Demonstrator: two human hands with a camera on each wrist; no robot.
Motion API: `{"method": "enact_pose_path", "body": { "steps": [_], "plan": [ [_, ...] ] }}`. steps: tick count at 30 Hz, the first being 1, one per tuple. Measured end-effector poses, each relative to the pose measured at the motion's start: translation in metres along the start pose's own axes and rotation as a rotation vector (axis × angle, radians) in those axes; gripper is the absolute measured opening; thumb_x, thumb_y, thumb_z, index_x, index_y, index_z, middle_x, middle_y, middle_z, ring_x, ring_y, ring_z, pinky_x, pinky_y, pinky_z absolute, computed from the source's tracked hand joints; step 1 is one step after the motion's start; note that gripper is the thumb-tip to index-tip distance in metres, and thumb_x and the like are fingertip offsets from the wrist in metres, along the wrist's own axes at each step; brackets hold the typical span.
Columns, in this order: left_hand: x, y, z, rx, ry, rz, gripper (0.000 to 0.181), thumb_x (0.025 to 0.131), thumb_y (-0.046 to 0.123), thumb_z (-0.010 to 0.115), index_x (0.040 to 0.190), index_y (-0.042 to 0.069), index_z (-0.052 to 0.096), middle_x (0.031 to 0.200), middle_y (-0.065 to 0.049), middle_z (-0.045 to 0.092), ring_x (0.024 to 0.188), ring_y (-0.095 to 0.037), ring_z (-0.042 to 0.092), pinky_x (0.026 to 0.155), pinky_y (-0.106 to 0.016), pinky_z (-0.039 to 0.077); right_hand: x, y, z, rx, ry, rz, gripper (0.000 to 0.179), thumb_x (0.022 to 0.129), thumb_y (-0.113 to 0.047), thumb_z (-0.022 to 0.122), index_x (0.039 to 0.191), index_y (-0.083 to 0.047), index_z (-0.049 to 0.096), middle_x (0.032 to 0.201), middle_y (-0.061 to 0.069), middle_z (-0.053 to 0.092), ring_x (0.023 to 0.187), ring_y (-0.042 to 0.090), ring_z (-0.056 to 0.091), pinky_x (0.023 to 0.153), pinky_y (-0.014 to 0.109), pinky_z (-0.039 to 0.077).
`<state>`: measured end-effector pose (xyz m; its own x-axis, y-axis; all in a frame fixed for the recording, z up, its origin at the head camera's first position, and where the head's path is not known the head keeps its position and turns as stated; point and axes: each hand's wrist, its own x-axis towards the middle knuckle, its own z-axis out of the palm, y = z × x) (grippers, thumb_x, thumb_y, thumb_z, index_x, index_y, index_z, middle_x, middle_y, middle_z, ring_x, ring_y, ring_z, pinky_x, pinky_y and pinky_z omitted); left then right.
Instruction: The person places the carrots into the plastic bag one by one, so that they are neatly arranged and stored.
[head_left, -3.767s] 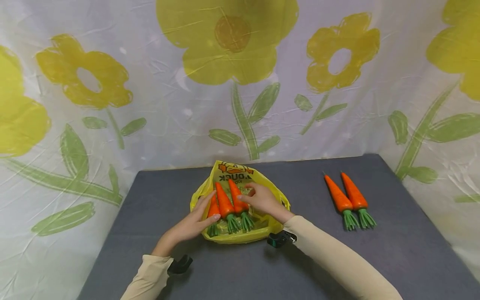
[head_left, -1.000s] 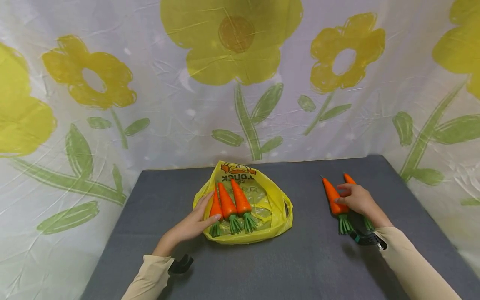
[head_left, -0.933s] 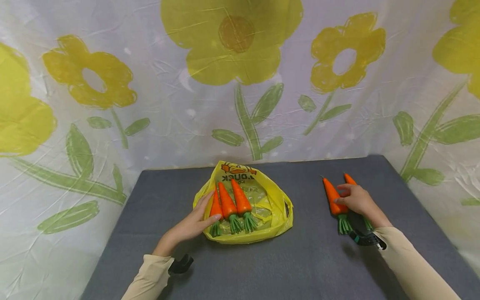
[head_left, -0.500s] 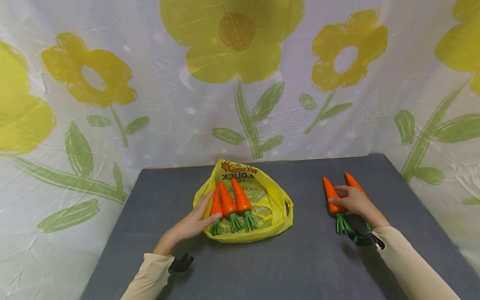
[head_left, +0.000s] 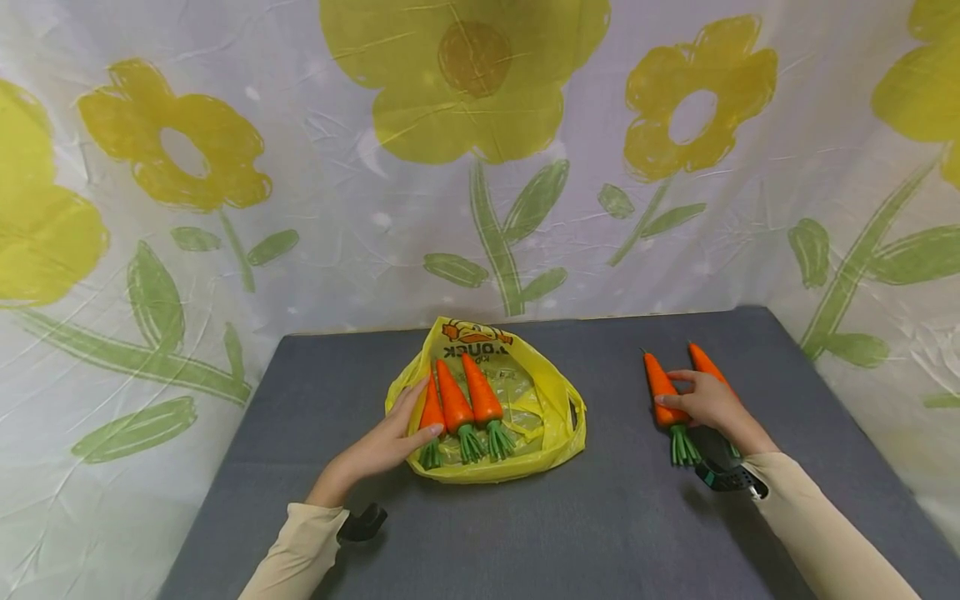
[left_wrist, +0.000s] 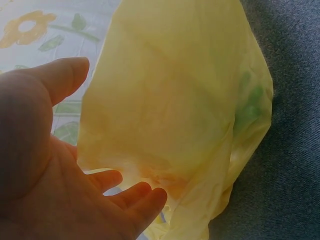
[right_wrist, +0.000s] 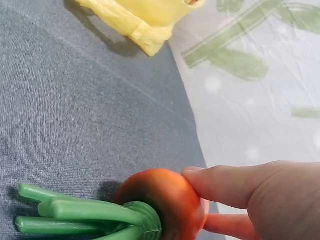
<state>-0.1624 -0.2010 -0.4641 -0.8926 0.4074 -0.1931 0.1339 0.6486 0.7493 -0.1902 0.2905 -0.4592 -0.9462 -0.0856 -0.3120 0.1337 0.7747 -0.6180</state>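
My right hand (head_left: 712, 404) pinches an orange carrot (head_left: 660, 387) lying on the right of the table, thumb on its near side. In the right wrist view the thumb presses the thick end of that carrot (right_wrist: 162, 192), beside its green stalks. A second carrot (head_left: 705, 360) lies just to the right, partly hidden under the hand. My left hand (head_left: 386, 437) rests at the left side of an opened yellow plastic bag (head_left: 551, 400), fingers extended and thumb apart. Three carrots (head_left: 453, 408) lie side by side in the bag, stalks towards me. The left wrist view shows the bag's outer wall (left_wrist: 165, 100).
A dark grey cloth covers the table (head_left: 480, 542). Behind it hangs a pale curtain (head_left: 322, 208) with yellow flowers, and it also runs along both sides. The bag stands near the table's back edge, left of the loose carrots.
My right hand has left the bag, moved right to the loose carrots and shifted slightly left onto the nearer one, its fingers closing on it. The left hand stays at the bag.
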Motion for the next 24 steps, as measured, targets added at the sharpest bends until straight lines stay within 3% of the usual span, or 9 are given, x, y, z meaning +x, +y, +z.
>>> {"method": "enact_pose_path", "body": {
  "steps": [13, 17, 24],
  "plan": [
    [0.001, 0.0, -0.001, 0.003, 0.004, 0.003, 0.086, 0.1, 0.045, 0.054, 0.161, 0.019, -0.001, 0.167, -0.017, -0.003, 0.154, -0.043, 0.002, 0.116, -0.07, 0.018, 0.0, -0.006, 0.003, 0.068, 0.022, -0.034, 0.072, 0.092, -0.028, 0.071, 0.146, 0.007, 0.04, 0.104, 0.027, 0.067, 0.07, 0.016, 0.066, 0.065, 0.035, 0.059],
    [0.002, 0.0, -0.001, 0.005, 0.01, 0.014, 0.085, 0.101, 0.039, 0.055, 0.161, 0.018, -0.001, 0.167, -0.016, -0.001, 0.154, -0.042, 0.004, 0.116, -0.069, 0.018, -0.001, -0.015, 0.001, 0.06, 0.028, -0.052, 0.073, 0.091, -0.031, 0.071, 0.147, 0.005, 0.041, 0.097, 0.02, 0.067, 0.065, 0.017, 0.064, 0.061, 0.035, 0.056],
    [0.001, 0.0, -0.002, -0.002, 0.005, 0.005, 0.085, 0.101, 0.04, 0.056, 0.161, 0.021, -0.002, 0.168, -0.015, -0.002, 0.154, -0.042, 0.003, 0.117, -0.069, 0.017, -0.002, -0.035, 0.002, 0.026, 0.017, -0.082, 0.075, 0.091, -0.038, 0.071, 0.148, 0.001, 0.042, 0.1, 0.018, 0.068, 0.07, 0.017, 0.059, 0.061, 0.031, 0.048]
  ]
}}
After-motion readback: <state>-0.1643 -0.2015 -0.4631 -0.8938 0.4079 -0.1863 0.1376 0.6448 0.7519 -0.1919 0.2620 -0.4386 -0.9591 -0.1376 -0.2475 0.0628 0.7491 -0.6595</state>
